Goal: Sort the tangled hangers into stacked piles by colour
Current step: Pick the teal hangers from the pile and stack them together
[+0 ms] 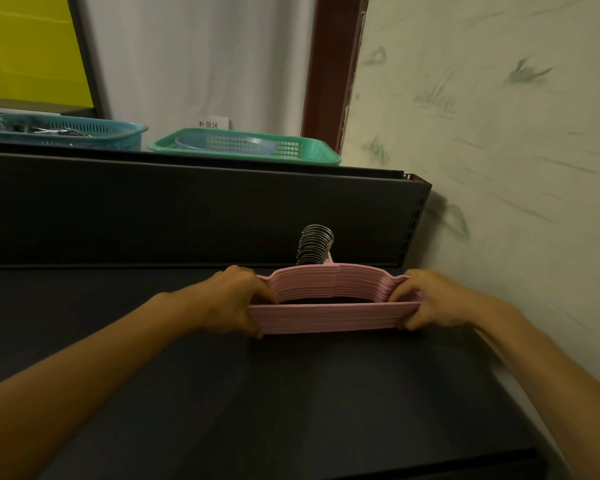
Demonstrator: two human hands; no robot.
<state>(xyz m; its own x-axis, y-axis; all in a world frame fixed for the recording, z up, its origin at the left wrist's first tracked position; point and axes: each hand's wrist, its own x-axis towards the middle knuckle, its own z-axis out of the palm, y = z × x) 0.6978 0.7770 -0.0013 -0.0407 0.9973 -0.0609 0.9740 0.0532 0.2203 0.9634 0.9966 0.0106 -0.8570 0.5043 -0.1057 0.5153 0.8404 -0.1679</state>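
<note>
Judging by what lies in reach, the pink colour looks finished or close to it, while the other colours cannot be checked. Nearest the camera, the dark worktop (pixel 291 393) in front of the pink hanger stack (pixel 329 315) is bare: no loose or tangled hangers show there, and no second pile of another colour shows anywhere in view, so whether other colours are already stacked out of sight or were never here cannot be told. The stack itself sits on the worktop towards its back right part, many pink hangers nested tightly so their bars and shoulders line up in 1 neat block. The left hand (pixel 234 303) has its grip clamped on the left end of the stack, thumb under the bottom bar and fingers curled over the shoulder; the right hand (pixel 430 301) is clamped the same way on the right end. Both hands appear to be squaring or setting down the block. Just behind the stack, the metal hooks (pixel 314 245) stand together in a tidy row against the dark back panel (pixel 153 209). Farther behind the stack, on top of that panel, rest a green basket (pixel 312 152) holding a pale blue dish and, to its left, a blue basket (pixel 118 133) with dark items too indistinct to name.
</note>
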